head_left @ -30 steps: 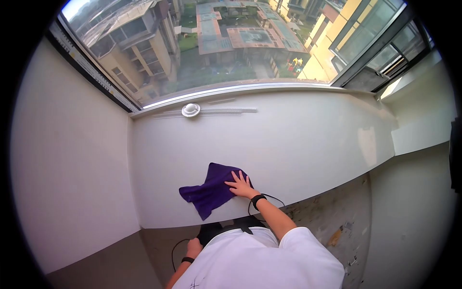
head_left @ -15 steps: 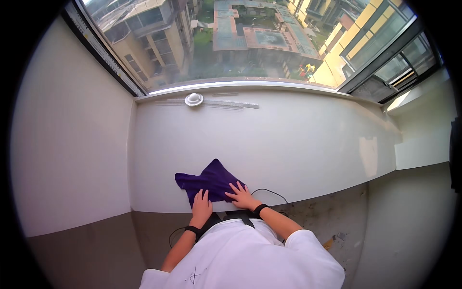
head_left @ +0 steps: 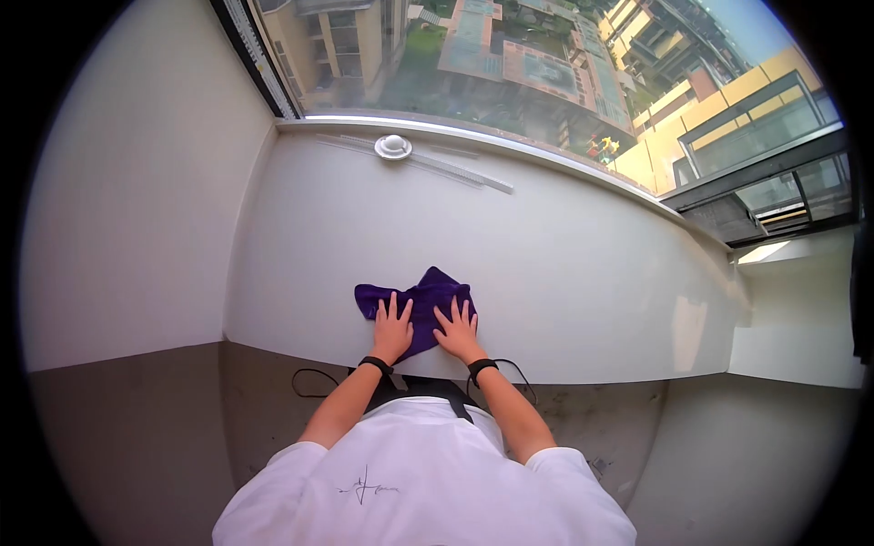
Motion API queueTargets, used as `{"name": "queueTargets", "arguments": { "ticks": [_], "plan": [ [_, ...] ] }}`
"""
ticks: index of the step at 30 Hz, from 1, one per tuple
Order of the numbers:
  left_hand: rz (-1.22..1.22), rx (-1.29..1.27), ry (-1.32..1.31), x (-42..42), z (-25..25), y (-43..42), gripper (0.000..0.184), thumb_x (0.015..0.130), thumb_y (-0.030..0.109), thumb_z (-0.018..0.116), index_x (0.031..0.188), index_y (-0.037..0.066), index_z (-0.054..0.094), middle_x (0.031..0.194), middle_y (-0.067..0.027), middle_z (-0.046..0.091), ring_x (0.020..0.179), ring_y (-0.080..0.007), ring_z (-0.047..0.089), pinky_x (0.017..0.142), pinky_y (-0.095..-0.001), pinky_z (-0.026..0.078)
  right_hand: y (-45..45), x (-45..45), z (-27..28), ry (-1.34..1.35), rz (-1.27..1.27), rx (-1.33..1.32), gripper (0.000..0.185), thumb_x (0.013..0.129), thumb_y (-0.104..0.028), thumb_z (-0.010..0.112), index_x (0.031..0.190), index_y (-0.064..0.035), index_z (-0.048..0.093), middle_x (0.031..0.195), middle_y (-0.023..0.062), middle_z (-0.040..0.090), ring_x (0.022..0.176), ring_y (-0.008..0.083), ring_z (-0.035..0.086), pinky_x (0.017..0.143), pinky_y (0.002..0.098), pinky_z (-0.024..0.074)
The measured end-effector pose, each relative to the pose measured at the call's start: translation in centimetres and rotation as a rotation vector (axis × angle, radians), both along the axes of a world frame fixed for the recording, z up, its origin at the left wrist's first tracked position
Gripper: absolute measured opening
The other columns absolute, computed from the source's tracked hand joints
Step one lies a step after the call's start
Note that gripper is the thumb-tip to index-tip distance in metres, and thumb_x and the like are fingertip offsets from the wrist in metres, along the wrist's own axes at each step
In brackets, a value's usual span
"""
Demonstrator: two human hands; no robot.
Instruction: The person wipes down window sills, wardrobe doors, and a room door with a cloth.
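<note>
Purple cloth under both hands

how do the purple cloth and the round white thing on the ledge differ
The purple cloth is dark, crumpled and irregular in outline; the round white thing is pale and circular. The purple cloth lies under the left hand and right hand, while neither hand touches the round white thing. The purple cloth is near the person, the round white thing near the window. Both are on the pale ledge.
</note>
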State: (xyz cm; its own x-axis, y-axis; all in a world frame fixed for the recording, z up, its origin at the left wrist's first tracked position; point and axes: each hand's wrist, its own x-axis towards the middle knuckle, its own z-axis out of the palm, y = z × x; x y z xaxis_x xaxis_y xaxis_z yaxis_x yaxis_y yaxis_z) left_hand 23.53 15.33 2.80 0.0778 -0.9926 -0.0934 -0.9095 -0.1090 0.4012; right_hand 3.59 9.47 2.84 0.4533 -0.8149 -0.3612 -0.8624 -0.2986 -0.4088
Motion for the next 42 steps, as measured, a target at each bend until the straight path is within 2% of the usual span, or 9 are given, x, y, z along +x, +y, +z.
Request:
{"name": "queueTargets", "arguments": {
  "ticks": [4, 7, 12, 16, 17, 21, 25, 27, 42],
  "plan": [
    [-0.052, 0.019, -0.055, 1.6, -0.4, 3.2, 0.063, 0.090, 0.025, 0.062, 0.151, 0.019, 0.045, 0.158, -0.0283, 0.027, 0.141, -0.0567, 0.029, 0.115, -0.0597, 0.031, 3.0, 2.1, -0.4, -0.091, 0.221, 0.009, 0.062, 0.088, -0.036, 0.064, 0.148, -0.0303, 0.049, 0.166, 0.0199, 0.017, 0.151, 0.0502, 0.009, 0.113, 0.0748, 0.0137],
    [0.157, 0.249, -0.203, 2.5, -1.4, 6.2, 0.066, 0.094, 0.033, 0.055, 0.156, 0.018, 0.037, 0.154, -0.0377, 0.028, 0.138, -0.0614, 0.028, 0.115, -0.0664, 0.023, 3.8, 2.7, -0.2, -0.093, 0.422, 0.107, 0.056, 0.088, -0.032, 0.062, 0.144, -0.0347, 0.055, 0.166, 0.0162, 0.021, 0.152, 0.0486, 0.006, 0.115, 0.0739, 0.0088],
    [0.384, 0.375, -0.241, 5.5, 0.2, 1.5, 0.068, 0.094, 0.039, 0.055, 0.155, 0.013, 0.038, 0.151, -0.0365, 0.035, 0.139, -0.0591, 0.029, 0.115, -0.0688, 0.017, -2.1, 3.0, 0.1, -0.086, 0.466, 0.174, 0.059, 0.093, -0.034, 0.060, 0.150, -0.0378, 0.046, 0.165, 0.0153, 0.024, 0.153, 0.0473, 0.008, 0.115, 0.0730, 0.0080],
    [0.230, 0.271, -0.133, 8.7, -1.4, -4.3, 0.084, 0.094, 0.048, 0.057, 0.161, 0.015, 0.021, 0.163, -0.0304, 0.011, 0.151, -0.0506, 0.008, 0.117, -0.0676, 0.012, -8.9, 6.3, -0.6, -0.112, 0.107, 0.061, 0.059, 0.095, -0.046, 0.057, 0.152, -0.0362, 0.044, 0.165, 0.0158, 0.022, 0.152, 0.0489, 0.006, 0.115, 0.0726, 0.0035],
    [0.221, 0.443, -0.094, 9.0, -1.6, -6.1, 0.098, 0.091, 0.059, 0.058, 0.163, 0.017, 0.007, 0.164, -0.0308, -0.008, 0.151, -0.0521, -0.008, 0.117, -0.0684, 0.006, -10.4, 7.3, -0.6, -0.110, 0.075, 0.093, 0.061, 0.095, -0.050, 0.055, 0.153, -0.0356, 0.042, 0.166, 0.0163, 0.018, 0.152, 0.0495, 0.002, 0.115, 0.0724, 0.0004],
    [0.228, 0.677, 0.004, 10.4, 0.0, -12.5, 0.113, 0.083, 0.073, 0.061, 0.163, 0.024, -0.001, 0.164, -0.0250, -0.022, 0.149, -0.0462, -0.025, 0.116, -0.0674, -0.008, -16.0, 11.0, -0.3, -0.031, 0.102, 0.215, 0.072, 0.093, -0.059, 0.053, 0.158, -0.0382, 0.029, 0.168, 0.0176, 0.006, 0.151, 0.0507, -0.012, 0.113, 0.0736, -0.0070],
    [0.175, 0.708, -0.014, 12.7, 0.3, -17.4, 0.116, 0.080, 0.075, 0.063, 0.163, 0.024, 0.000, 0.164, -0.0248, -0.023, 0.149, -0.0461, -0.026, 0.115, -0.0686, -0.010, -21.4, 13.7, -0.2, 0.128, 0.184, 0.345, 0.080, 0.091, -0.062, 0.054, 0.160, -0.0379, 0.022, 0.169, 0.0179, 0.004, 0.150, 0.0512, -0.017, 0.111, 0.0744, -0.0095],
    [0.155, 0.686, 0.025, 13.7, -0.3, -19.0, 0.119, 0.079, 0.073, 0.066, 0.163, 0.023, 0.000, 0.163, -0.0250, -0.024, 0.148, -0.0466, -0.028, 0.113, -0.0700, -0.012, -24.0, 14.7, -0.9, 0.167, 0.254, 0.326, 0.085, 0.090, -0.065, 0.054, 0.161, -0.0373, 0.016, 0.168, 0.0185, -0.006, 0.148, 0.0518, -0.023, 0.109, 0.0755, -0.0121],
    [0.156, 0.379, 0.038, 18.6, -2.0, -31.0, 0.121, 0.072, 0.057, 0.081, 0.163, 0.023, 0.008, 0.166, -0.0234, -0.016, 0.149, -0.0490, -0.023, 0.110, -0.0735, -0.009, -31.5, 21.6, -2.1, 0.108, 0.038, 0.217, 0.075, 0.095, -0.053, 0.052, 0.160, -0.0348, 0.020, 0.169, 0.0147, 0.000, 0.150, 0.0500, -0.018, 0.109, 0.0774, -0.0105]
  ]
}}
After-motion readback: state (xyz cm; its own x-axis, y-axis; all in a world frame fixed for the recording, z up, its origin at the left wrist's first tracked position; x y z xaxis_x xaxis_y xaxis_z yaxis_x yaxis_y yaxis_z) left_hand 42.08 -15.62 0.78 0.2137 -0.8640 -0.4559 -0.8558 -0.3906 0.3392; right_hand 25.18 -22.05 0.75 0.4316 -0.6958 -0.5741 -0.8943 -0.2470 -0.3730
